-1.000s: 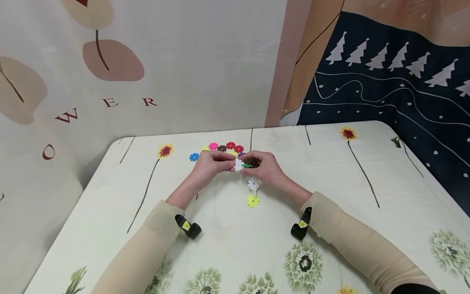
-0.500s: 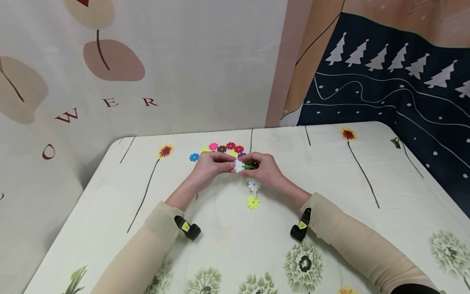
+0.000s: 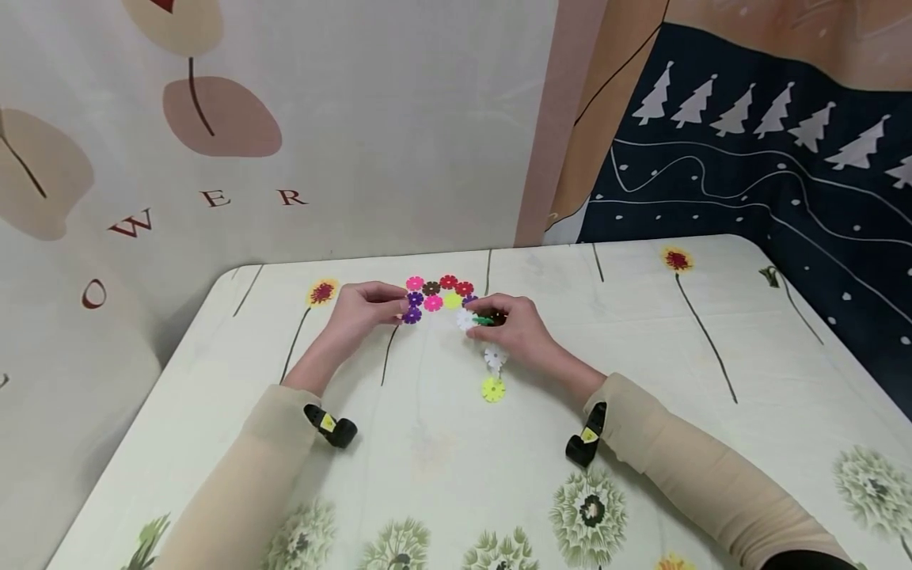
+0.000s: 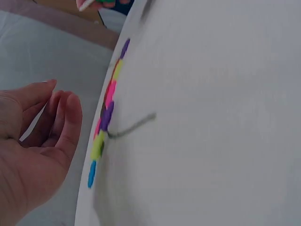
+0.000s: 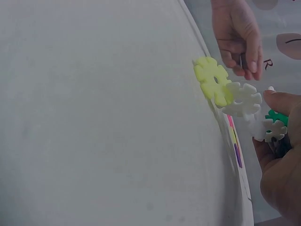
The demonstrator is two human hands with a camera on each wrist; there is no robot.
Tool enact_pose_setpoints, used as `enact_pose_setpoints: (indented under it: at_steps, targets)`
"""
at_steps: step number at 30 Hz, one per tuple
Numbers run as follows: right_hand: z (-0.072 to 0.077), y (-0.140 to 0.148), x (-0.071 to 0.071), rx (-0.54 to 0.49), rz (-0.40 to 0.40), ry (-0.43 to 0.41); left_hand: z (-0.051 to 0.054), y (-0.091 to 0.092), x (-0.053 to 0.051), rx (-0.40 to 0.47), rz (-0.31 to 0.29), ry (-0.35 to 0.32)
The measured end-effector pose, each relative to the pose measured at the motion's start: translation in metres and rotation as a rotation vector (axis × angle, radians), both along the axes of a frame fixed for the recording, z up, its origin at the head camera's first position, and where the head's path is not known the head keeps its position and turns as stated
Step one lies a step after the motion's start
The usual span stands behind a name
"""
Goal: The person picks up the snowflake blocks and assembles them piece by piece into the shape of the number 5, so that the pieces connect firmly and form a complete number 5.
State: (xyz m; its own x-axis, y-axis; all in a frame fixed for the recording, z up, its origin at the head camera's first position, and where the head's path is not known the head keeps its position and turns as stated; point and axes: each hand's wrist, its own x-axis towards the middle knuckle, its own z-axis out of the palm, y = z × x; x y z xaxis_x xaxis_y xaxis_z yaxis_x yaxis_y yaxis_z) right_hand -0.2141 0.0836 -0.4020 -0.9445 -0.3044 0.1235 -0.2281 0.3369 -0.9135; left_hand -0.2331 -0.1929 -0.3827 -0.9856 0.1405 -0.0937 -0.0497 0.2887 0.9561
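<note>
My right hand [image 3: 518,331] pinches a linked chain of notched, flower-shaped plastic discs. A white disc [image 3: 465,320] sticks out at the fingertips, with a green disc [image 5: 277,117] and a dark one beside it partly hidden by the hand. Further along the chain are another white disc [image 5: 243,99] and a yellow disc [image 5: 214,81] at the end. My left hand [image 3: 363,318] hovers at the left of the loose discs, which include a purple disc [image 3: 412,316] and a pink disc [image 3: 433,302]. Its fingers are loosely curved, and nothing shows between them in the left wrist view.
Several loose discs lie in a cluster near the table's far edge, among them a red disc [image 3: 448,282], a brown disc [image 3: 431,288] and a blue disc [image 4: 91,174]. A flower-printed cloth [image 3: 427,443] covers the table. A printed curtain [image 3: 399,142] hangs behind.
My left hand has left the white disc and moved left, to the edge of the loose discs, uncovering some of them. The right hand stays almost in place with the chain.
</note>
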Motion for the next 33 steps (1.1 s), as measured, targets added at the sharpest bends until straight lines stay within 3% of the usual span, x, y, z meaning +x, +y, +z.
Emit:
enact_pose_setpoints:
  at_steps: [5,12,21,33]
  targets:
    - [0.000,0.001,0.000,0.008,0.004,0.010,-0.008,-0.013,-0.003,-0.068,0.042,-0.020]
    - [0.000,0.003,0.000,0.018,0.012,0.021,-0.019,-0.011,-0.013,-0.220,-0.035,0.024]
    - [0.001,0.002,0.000,0.025,0.002,-0.002,-0.018,-0.001,-0.018,-0.380,-0.077,0.059]
    - [0.002,0.003,0.001,0.046,-0.001,-0.008,-0.016,0.004,-0.016,-0.423,-0.120,0.039]
